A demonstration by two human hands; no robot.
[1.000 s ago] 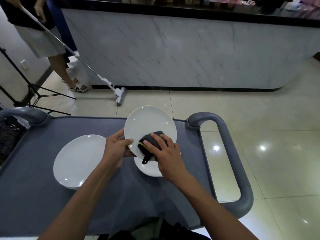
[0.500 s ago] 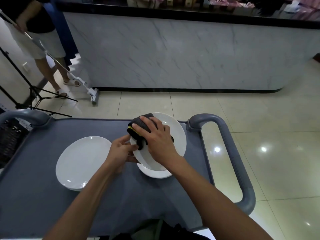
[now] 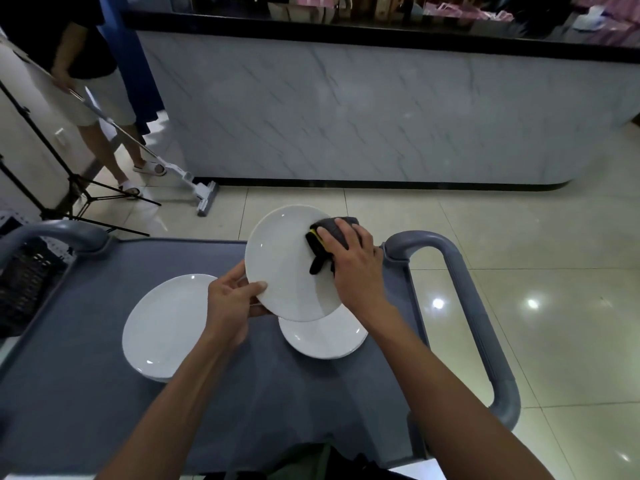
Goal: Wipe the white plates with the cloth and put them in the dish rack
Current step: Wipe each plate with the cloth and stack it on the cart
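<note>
Left hand [image 3: 230,299] pinches the tilted plate [image 3: 282,268] by its near rim above the cart [image 3: 104,393], right hand [image 3: 353,268] presses the cloth [image 3: 323,237] on its far edge, fingers curled; rack [image 3: 24,282], apparently, at far left.

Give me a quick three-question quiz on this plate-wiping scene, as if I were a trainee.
1. True or false: the left hand grips the edge of the raised plate.
2. The right hand presses the cloth on which part of that plate: A) upper right, B) lower left, C) centre?
3. How many plates lie flat on the grey cart?

Key: 1 true. 2 A. 3 two: the left plate and the right plate.
</note>
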